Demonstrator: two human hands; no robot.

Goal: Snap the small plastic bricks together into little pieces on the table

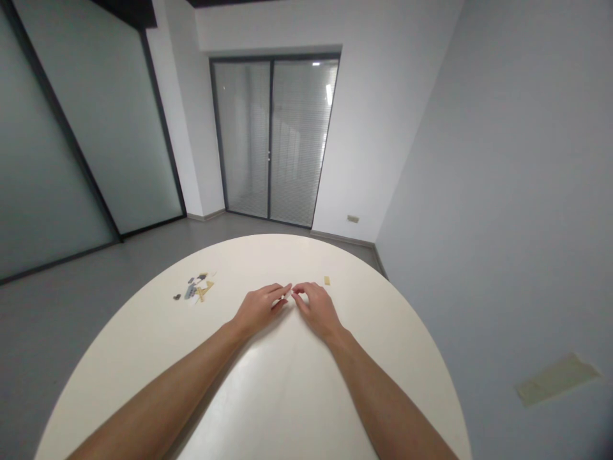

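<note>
Both my hands meet near the middle of a round white table (287, 396). My left hand (261, 308) pinches a small whitish piece (288, 294) between thumb and fingers. From the other side, the thumb and forefinger of my right hand (318, 308) close at the end of the same piece. The piece is too small for me to tell its kind. Just beyond my right hand a small yellow piece (327, 280) lies flat on the table.
A loose group of small flat pieces, grey, dark and yellow (200, 291), lies on the table's left part. One dark piece (177, 297) sits a little apart from it. Past the table stand a glass door (272, 140) and a grey wall (517, 191) on the right.
</note>
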